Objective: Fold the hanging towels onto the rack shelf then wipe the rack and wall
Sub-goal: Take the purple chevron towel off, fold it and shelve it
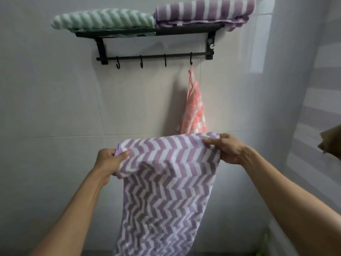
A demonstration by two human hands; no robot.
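Note:
A purple and white zigzag towel (162, 191) hangs down in front of me, below the rack. My left hand (108, 161) pinches its upper left corner and my right hand (228, 148) grips its upper right edge. The black wall rack (153, 32) is mounted high on the tiled wall (55, 108). On its shelf lie a folded green and white towel (103, 20) at the left and a folded purple striped towel (203, 12) at the right. A pink checked cloth (194, 109) hangs from the rightmost hook (191, 60).
Three bare hooks (141, 62) hang from the rack's lower bar (153, 56). A glossy side wall (304, 89) closes in on the right. A brown object (331, 143) pokes in at the right edge.

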